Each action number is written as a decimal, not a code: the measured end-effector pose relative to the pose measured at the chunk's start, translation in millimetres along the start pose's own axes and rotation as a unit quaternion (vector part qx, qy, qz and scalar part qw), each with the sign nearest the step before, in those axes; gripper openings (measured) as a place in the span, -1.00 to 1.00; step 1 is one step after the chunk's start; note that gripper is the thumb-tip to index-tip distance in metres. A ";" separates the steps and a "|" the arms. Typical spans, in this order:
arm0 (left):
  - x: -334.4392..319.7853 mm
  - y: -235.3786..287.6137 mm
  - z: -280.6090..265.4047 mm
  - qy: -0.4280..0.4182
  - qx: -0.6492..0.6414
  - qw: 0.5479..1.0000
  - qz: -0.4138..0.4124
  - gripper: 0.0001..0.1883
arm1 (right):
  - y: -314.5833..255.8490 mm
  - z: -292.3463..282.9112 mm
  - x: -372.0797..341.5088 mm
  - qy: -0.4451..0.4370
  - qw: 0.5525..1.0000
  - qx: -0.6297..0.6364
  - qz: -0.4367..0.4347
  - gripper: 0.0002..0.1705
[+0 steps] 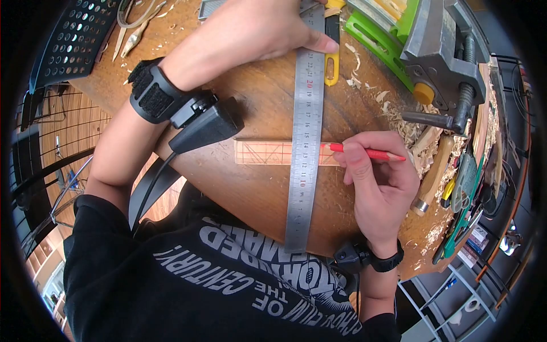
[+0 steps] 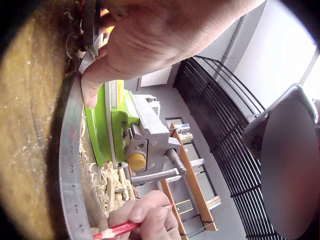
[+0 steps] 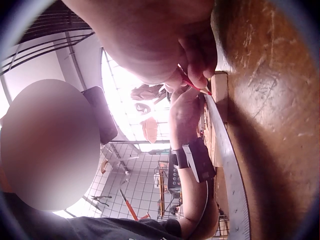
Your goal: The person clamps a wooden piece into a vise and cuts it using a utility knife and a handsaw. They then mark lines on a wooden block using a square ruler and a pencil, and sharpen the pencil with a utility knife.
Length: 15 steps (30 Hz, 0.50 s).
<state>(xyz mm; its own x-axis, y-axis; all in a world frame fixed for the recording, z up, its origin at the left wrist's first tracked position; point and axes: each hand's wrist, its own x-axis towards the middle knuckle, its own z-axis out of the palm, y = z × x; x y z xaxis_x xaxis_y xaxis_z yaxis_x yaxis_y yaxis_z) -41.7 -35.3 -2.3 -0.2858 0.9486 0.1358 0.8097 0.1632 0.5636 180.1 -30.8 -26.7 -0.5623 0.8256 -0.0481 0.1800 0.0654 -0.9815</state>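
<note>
A long steel ruler [image 1: 307, 108] lies crosswise over a narrow, pale wooden strip [image 1: 262, 153] marked with red and dark lines. Toward the top of the head view my left hand [image 1: 268, 28] holds the ruler, its thumb at the right edge; the other fingers are largely hidden. My right hand [image 1: 383, 188] pinches a red pencil [image 1: 373, 154], whose sharpened tip meets the strip beside the ruler's right edge. In the right wrist view the pencil point sits close to the ruler, above the strip's end [image 3: 220, 95].
A yellow-handled tool [image 1: 331, 71] lies right of the ruler near my left thumb. At the upper right a grey metal vise [image 1: 444, 57] stands by a green piece [image 1: 376, 43]. Wood shavings [image 1: 407, 122] and several tools line the right side. A black perforated holder [image 1: 68, 43] is upper left.
</note>
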 end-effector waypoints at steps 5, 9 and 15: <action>0.7 -0.4 0.2 -0.002 -0.007 1.000 -0.002 -0.44 | -0.9 0.5 -0.1 -0.001 1.000 -0.022 -0.021 -0.92; 0.9 0.7 -0.6 -0.005 -0.005 1.000 -0.001 -0.44 | -1.9 -1.2 -0.7 -0.010 0.999 -0.044 -0.020 -0.92; 3.0 -3.9 1.3 -0.014 -0.024 1.000 -0.007 -0.43 | -7.9 -4.6 0.1 -0.049 0.994 -0.082 -0.054 -0.93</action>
<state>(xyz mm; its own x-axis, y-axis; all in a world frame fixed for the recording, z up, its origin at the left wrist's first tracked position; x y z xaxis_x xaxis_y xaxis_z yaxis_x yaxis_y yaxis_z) -45.0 -32.7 -5.2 -0.2815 0.9538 0.1048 0.7796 0.1636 0.6045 182.4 -28.7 -18.1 -0.6600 0.7506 0.0305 0.2387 0.2480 -0.9389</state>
